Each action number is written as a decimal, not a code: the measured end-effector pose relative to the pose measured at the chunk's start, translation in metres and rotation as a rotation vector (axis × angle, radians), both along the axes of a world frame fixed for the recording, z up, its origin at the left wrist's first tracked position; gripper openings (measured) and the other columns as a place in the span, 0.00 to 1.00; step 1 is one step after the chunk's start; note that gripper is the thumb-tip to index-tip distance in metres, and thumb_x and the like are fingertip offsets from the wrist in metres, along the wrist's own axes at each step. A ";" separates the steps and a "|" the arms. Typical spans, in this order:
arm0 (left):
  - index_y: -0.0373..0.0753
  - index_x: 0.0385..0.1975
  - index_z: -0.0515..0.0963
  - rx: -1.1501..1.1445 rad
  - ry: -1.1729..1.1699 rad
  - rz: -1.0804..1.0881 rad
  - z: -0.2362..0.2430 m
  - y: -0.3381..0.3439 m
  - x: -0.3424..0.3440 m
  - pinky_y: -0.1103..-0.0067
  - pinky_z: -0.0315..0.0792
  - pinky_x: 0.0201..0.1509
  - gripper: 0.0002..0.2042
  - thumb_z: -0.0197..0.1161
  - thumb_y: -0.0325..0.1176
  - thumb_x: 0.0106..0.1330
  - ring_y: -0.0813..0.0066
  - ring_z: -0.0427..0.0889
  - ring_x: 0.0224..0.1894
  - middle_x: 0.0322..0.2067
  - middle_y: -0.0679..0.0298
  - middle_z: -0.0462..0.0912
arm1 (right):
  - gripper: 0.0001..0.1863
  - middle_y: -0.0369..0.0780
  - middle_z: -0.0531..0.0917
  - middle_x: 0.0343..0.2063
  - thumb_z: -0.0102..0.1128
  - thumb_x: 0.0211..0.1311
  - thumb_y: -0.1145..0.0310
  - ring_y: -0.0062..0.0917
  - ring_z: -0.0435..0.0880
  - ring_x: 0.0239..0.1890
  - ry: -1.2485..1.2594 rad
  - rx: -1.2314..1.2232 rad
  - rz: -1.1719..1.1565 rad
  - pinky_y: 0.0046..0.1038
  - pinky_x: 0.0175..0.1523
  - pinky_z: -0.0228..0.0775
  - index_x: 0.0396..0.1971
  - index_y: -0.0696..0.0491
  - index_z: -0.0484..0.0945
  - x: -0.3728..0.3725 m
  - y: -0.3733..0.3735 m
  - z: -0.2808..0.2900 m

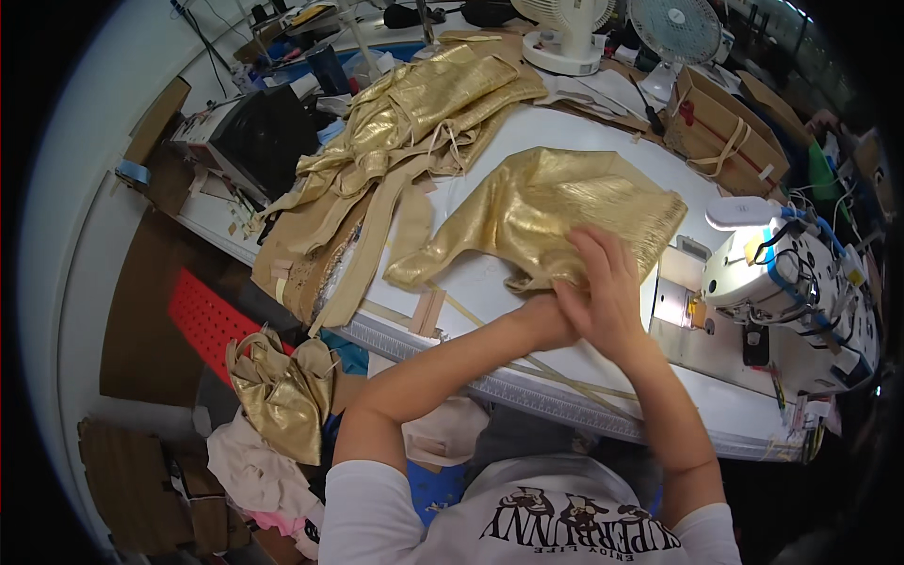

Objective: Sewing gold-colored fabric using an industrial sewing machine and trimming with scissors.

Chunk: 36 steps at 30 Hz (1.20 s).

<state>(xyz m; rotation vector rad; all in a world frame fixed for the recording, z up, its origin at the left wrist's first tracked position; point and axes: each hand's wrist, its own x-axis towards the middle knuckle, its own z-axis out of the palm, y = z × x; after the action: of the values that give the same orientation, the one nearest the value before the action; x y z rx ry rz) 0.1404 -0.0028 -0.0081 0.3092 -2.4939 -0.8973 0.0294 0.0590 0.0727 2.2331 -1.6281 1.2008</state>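
Observation:
A shiny gold fabric piece [556, 202] lies crumpled on the white table in front of me, its narrow end toward the left. My right hand [603, 292] rests on its near right part, fingers stretched over the cloth and thumb apart. Just beneath and left of it, my left hand [548, 322] reaches to the near edge of the gold fabric. Its fingers are hidden by the right hand and the folds. Right of the cloth stands a sewing machine [767, 268], with its lamp lighting the needle area.
A heap of gold garments [424, 94] covers the back left of the table [471, 292]. Cardboard boxes [725, 127] and two fans [565, 42] stand at the back right. A ruler strip [508, 388] runs along the front edge. A gold garment [282, 391] hangs below left, by a red perforated panel [209, 320].

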 end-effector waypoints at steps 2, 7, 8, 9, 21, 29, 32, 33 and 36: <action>0.35 0.66 0.67 -0.036 0.014 -0.005 -0.003 0.003 -0.007 0.56 0.57 0.72 0.26 0.57 0.34 0.68 0.47 0.64 0.69 0.67 0.47 0.66 | 0.29 0.44 0.75 0.56 0.68 0.49 0.70 0.41 0.75 0.57 0.104 0.010 0.046 0.42 0.60 0.65 0.55 0.53 0.72 0.000 -0.018 0.009; 0.34 0.66 0.65 -0.065 -0.002 0.014 -0.013 0.006 -0.011 0.57 0.55 0.73 0.28 0.59 0.34 0.67 0.47 0.61 0.70 0.66 0.44 0.65 | 0.30 0.42 0.75 0.57 0.67 0.49 0.70 0.37 0.74 0.59 0.297 0.157 0.105 0.41 0.58 0.68 0.56 0.51 0.72 0.021 -0.040 0.014; 0.34 0.66 0.65 -0.066 -0.002 0.015 -0.014 0.006 -0.012 0.57 0.55 0.73 0.28 0.59 0.34 0.67 0.47 0.61 0.70 0.66 0.44 0.65 | 0.29 0.42 0.76 0.56 0.66 0.49 0.71 0.37 0.76 0.57 0.368 0.162 0.039 0.41 0.54 0.70 0.56 0.51 0.72 0.025 -0.048 0.012; 0.34 0.64 0.67 -0.127 0.053 0.031 -0.017 0.006 -0.013 0.57 0.57 0.71 0.26 0.60 0.35 0.67 0.48 0.64 0.68 0.63 0.45 0.69 | 0.28 0.42 0.76 0.55 0.65 0.49 0.72 0.37 0.78 0.54 0.439 0.168 -0.027 0.40 0.50 0.73 0.55 0.51 0.73 0.026 -0.057 0.010; 0.33 0.53 0.78 0.262 0.426 0.407 0.003 -0.144 0.093 0.72 0.72 0.60 0.19 0.65 0.36 0.64 0.67 0.77 0.54 0.48 0.58 0.81 | 0.18 0.42 0.86 0.40 0.46 0.61 0.81 0.27 0.85 0.38 -0.464 -0.250 -0.015 0.28 0.44 0.75 0.50 0.55 0.74 -0.023 -0.071 0.089; 0.36 0.29 0.85 -1.088 -0.351 0.742 0.259 -0.149 0.155 0.63 0.78 0.41 0.11 0.62 0.37 0.57 0.51 0.85 0.38 0.35 0.48 0.85 | 0.20 0.49 0.82 0.47 0.40 0.66 0.76 0.35 0.88 0.39 -1.732 0.614 0.123 0.34 0.30 0.87 0.57 0.59 0.69 -0.004 -0.008 0.027; 0.38 0.35 0.85 -1.095 -0.550 0.675 0.242 -0.159 0.110 0.64 0.79 0.42 0.09 0.61 0.33 0.59 0.52 0.85 0.36 0.36 0.51 0.85 | 0.18 0.48 0.85 0.39 0.41 0.67 0.75 0.36 0.89 0.39 -1.657 1.121 0.324 0.33 0.32 0.86 0.55 0.60 0.69 0.012 0.024 -0.004; 0.37 0.33 0.85 -1.320 -0.541 0.672 0.216 -0.169 0.099 0.64 0.80 0.41 0.09 0.59 0.30 0.59 0.54 0.86 0.39 0.35 0.53 0.85 | 0.17 0.47 0.86 0.35 0.44 0.68 0.73 0.34 0.89 0.37 -1.492 1.309 0.457 0.31 0.32 0.85 0.54 0.60 0.69 0.011 0.034 -0.012; 0.41 0.32 0.86 -1.007 -0.736 0.637 0.131 -0.167 0.056 0.64 0.76 0.51 0.08 0.58 0.32 0.61 0.61 0.83 0.49 0.40 0.58 0.86 | 0.19 0.48 0.84 0.33 0.50 0.71 0.63 0.38 0.87 0.31 -0.592 1.287 0.314 0.37 0.34 0.81 0.51 0.63 0.67 0.009 0.057 -0.007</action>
<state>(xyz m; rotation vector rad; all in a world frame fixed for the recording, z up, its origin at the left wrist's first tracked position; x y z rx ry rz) 0.1967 -0.1695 0.1226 1.1001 -2.7700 0.8626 0.0381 0.1165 0.0658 3.0602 -2.9937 1.0352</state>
